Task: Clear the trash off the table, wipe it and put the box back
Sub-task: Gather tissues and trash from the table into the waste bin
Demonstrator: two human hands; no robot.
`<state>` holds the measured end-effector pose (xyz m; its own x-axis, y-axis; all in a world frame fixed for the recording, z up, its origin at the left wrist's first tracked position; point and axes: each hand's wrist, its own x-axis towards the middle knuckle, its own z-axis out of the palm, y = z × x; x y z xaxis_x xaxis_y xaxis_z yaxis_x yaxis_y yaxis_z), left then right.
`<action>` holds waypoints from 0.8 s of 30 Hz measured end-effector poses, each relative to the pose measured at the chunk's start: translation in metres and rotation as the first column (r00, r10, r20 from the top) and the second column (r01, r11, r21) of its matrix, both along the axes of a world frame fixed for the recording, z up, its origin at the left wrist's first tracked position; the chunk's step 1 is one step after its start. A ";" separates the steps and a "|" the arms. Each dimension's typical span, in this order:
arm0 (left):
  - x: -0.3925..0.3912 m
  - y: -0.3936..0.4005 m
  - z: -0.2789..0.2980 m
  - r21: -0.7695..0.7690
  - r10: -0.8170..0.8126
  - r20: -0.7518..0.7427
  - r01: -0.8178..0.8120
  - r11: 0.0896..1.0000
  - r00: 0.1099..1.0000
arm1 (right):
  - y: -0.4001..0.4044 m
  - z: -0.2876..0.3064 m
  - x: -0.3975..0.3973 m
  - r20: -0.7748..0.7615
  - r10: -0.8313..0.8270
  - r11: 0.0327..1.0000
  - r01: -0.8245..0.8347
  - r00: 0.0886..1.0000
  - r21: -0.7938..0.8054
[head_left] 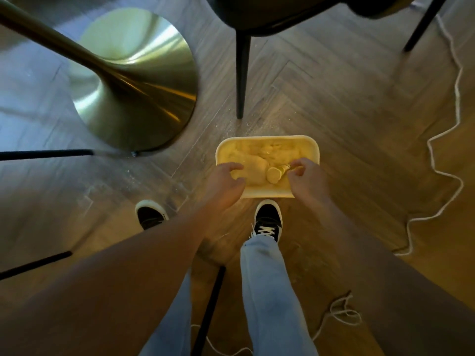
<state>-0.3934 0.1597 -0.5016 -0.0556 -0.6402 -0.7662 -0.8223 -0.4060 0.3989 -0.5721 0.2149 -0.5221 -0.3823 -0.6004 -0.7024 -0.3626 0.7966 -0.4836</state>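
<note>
A pale yellow box (pixel 267 192) with rounded corners stands on the wooden floor just ahead of my right shoe. Crumpled paper trash (pixel 253 167) and a small cylindrical bottle (pixel 273 174) lie inside it. My left hand (pixel 225 179) hovers over the box's left rim, fingers loosely curled, with nothing visible in them. My right hand (pixel 305 179) is over the right front corner, and its curled fingertips pinch the far end of the small bottle.
The brass table base (pixel 133 98) stands to the left and a dark chair's leg (pixel 241 73) just beyond the box. A white cord (pixel 452 155) snakes along the floor at right. Thin black legs (pixel 46 152) reach in from the left, and another (pixel 209 312) stands between my legs.
</note>
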 end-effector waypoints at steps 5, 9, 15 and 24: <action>0.018 0.015 0.065 -0.025 0.057 -0.100 -0.060 0.998 0.993 | -0.012 0.066 0.015 0.092 -0.005 0.999 0.009 0.996 -0.047; 0.026 0.028 0.139 -0.101 0.069 -0.167 -0.086 0.991 0.984 | -0.026 0.142 0.029 0.130 0.014 0.991 0.004 0.991 -0.136; 0.038 0.042 0.264 -0.205 0.098 -0.284 -0.161 0.965 0.954 | -0.043 0.267 0.050 0.131 0.103 0.961 -0.065 0.986 -0.269; 0.091 0.043 0.419 -0.347 0.140 -0.494 -0.342 0.873 0.858 | -0.061 0.436 0.114 -0.038 -0.037 0.721 0.000 0.999 -0.693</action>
<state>-0.3026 0.2032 -0.0827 -0.1226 -0.9243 -0.3614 -0.4139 -0.2833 0.8651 -0.4586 0.1543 -0.0861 -0.4195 -0.9047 -0.0748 -0.3877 0.2530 -0.8864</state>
